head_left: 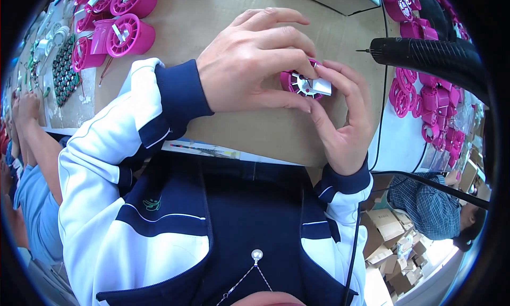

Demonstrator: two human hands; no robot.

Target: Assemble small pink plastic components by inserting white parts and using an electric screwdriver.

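Brown cardboard covers the workbench (255, 130), and every place below is given relative to the small round magenta plastic fan housing with white vanes (302, 84) held near the bench's middle. The left hand (254, 61) arches over that housing from its left, thumb and fingers pinched closed on its rim. The right hand (344, 112) cups it from the right and below, fingertips pressing a small white plastic tab (322, 86) against its face.

Doing this step well seems to call for keeping the housing steady with the left pinch while the right fingertips seat the tab squarely; a skewed push could likely jam it against the vanes.

Right of the housing, a black power screwdriver (425, 56) hangs with its bit pointing toward it, near but apart. Farther right lies a heap of matching magenta housings (425, 101); far to the upper left lie 2 larger magenta pieces (127, 35) and a dark tray of small parts (65, 69).
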